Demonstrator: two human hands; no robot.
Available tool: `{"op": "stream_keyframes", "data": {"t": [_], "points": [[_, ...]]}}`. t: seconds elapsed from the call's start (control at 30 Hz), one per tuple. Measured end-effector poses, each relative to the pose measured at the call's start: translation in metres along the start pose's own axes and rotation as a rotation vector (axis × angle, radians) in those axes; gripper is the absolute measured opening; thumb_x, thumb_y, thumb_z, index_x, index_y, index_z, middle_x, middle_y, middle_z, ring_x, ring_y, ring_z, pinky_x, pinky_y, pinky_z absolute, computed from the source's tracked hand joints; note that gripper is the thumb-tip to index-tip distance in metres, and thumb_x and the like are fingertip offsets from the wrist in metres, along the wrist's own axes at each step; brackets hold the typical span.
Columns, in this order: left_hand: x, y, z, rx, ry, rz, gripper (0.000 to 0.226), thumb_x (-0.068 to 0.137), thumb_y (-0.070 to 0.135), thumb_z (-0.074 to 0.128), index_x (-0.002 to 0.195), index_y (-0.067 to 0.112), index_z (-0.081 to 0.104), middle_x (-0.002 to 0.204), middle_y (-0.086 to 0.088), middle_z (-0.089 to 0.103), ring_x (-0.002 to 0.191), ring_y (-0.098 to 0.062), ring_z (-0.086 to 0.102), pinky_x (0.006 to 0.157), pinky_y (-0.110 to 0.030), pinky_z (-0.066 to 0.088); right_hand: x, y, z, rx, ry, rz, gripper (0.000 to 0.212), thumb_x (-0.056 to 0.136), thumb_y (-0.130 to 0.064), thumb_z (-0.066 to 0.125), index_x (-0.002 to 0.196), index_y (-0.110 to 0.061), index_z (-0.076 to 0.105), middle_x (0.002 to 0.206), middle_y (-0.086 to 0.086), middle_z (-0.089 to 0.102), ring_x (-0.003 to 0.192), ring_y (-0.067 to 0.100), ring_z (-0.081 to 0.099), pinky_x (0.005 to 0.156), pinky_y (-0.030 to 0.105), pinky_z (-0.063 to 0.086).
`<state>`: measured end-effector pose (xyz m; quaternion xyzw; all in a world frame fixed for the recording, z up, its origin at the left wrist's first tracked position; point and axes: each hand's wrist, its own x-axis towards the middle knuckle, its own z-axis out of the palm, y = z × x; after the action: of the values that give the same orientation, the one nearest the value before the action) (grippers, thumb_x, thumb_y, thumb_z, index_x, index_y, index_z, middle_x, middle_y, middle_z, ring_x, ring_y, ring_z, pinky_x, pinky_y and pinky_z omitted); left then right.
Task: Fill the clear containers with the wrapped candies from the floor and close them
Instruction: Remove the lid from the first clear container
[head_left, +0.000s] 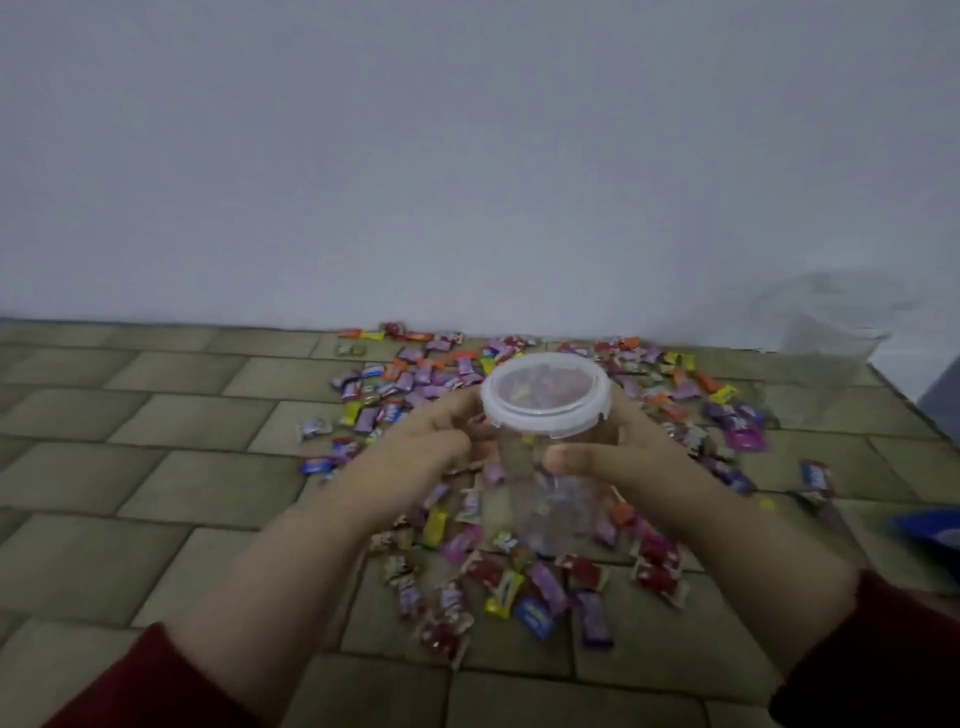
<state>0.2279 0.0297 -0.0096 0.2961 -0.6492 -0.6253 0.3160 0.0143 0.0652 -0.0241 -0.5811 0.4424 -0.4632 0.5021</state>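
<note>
Two hands grip one clear container (545, 499) in the head view. The white-rimmed lid (544, 393) sits on top of the container.

Left hand (431, 447): closed around the container's left side, just below the lid rim. Its fingers (460, 413) curl toward the wall of the container and touch it.

Right hand (636, 457): closed around the container's right side. The thumb (569, 460) lies flat across the near face of the container, pointing toward the left hand. The remaining fingers wrap behind the far side and are mostly hidden.

The container stands upright between the two palms. Whether its base touches the floor (156, 467) cannot be told. Red and yellow colours show through the lid; whether they are contents or items behind it cannot be told.

Wrapped candies (519, 587) lie scattered on the tiled floor below, beyond and between both hands, in purple, red, yellow, orange and blue wrappers.

A second clear container (831, 338), blurred, stands well beyond the right hand, against the wall (467, 156). A blue object (930, 530) lies outboard of the right forearm, at the frame edge. Dark red sleeves (150, 686) cover both forearms near the elbows.
</note>
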Motion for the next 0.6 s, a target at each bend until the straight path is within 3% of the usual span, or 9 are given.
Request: {"op": "stream_keyframes", "data": {"t": [0.07, 0.13, 0.2, 0.27, 0.37, 0.47, 0.6], "points": [[-0.017, 0.011, -0.039, 0.052, 0.196, -0.01, 0.054, 0.066, 0.004, 0.043, 0.116, 0.01, 0.062, 0.116, -0.006, 0.068, 0.107, -0.018, 0.062, 0.088, -0.033, 0.051, 0.022, 0.004, 0.044, -0.019, -0.058, -0.002, 0.078, 0.065, -0.003, 0.08, 0.133, -0.014, 0.046, 0.125, 0.005, 0.064, 0.113, 0.016, 0.063, 0.084, 0.027, 0.054], [-0.033, 0.018, -0.072, 0.162, 0.321, 0.013, 0.033, 0.081, 0.017, 0.049, 0.109, 0.012, 0.066, 0.108, -0.005, 0.069, 0.096, -0.018, 0.064, 0.083, -0.033, 0.049, 0.045, 0.009, 0.086, -0.075, -0.079, -0.014, 0.078, 0.066, -0.008, 0.084, 0.132, -0.017, 0.044, 0.123, 0.005, 0.063, 0.109, 0.015, 0.064, 0.084, 0.028, 0.054], [-0.049, 0.024, -0.098, 0.318, 0.336, 0.011, 0.033, 0.086, 0.036, 0.055, 0.112, 0.02, 0.067, 0.112, 0.0, 0.07, 0.104, -0.015, 0.065, 0.092, -0.032, 0.049, 0.067, 0.012, 0.128, -0.121, -0.099, -0.018, 0.082, 0.063, -0.025, 0.088, 0.131, -0.024, 0.043, 0.121, 0.004, 0.062, 0.105, 0.018, 0.066, 0.086, 0.038, 0.056], [-0.06, 0.026, -0.123, 0.489, 0.348, -0.01, 0.031, 0.084, 0.049, 0.056, 0.106, 0.03, 0.067, 0.105, 0.008, 0.071, 0.1, -0.007, 0.066, 0.091, -0.029, 0.051, 0.087, 0.014, 0.165, -0.143, -0.14, -0.03, 0.091, 0.059, -0.038, 0.089, 0.134, -0.027, 0.039, 0.123, 0.005, 0.061, 0.108, 0.022, 0.064, 0.09, 0.047, 0.053], [-0.068, 0.032, -0.156, 0.71, 0.433, -0.035, 0.022, 0.094, 0.043, 0.051, 0.088, 0.027, 0.065, 0.081, 0.009, 0.066, 0.077, -0.009, 0.061, 0.073, -0.026, 0.045, 0.111, 0.017, 0.212, -0.205, -0.184, -0.067, 0.104, 0.055, -0.038, 0.089, 0.142, -0.024, 0.032, 0.131, -0.009, 0.056, 0.122, 0.006, 0.053, 0.101, 0.033, 0.046], [-0.071, 0.035, -0.186, 0.927, 0.465, -0.154, 0.03, 0.098, 0.031, 0.046, 0.08, 0.013, 0.061, 0.067, 0.004, 0.057, 0.06, -0.012, 0.049, 0.053, -0.022, 0.035, 0.125, 0.025, 0.246, -0.222, -0.255, -0.06, 0.095, 0.062, -0.02, 0.09, 0.14, -0.026, 0.036, 0.132, -0.015, 0.053, 0.12, -0.006, 0.05, 0.1, 0.017, 0.043], [-0.068, 0.029, -0.207, 1.085, 0.379, -0.315, 0.027, 0.096, 0.023, 0.042, 0.071, 0.014, 0.05, 0.068, -0.001, 0.054, 0.062, -0.017, 0.046, 0.048, -0.024, 0.029, 0.132, 0.043, 0.27, -0.261, -0.257, -0.08, 0.086, 0.058, -0.023, 0.09, 0.127, -0.04, 0.04, 0.127, -0.018, 0.057, 0.119, -0.002, 0.053, 0.101, 0.024, 0.043]]}}
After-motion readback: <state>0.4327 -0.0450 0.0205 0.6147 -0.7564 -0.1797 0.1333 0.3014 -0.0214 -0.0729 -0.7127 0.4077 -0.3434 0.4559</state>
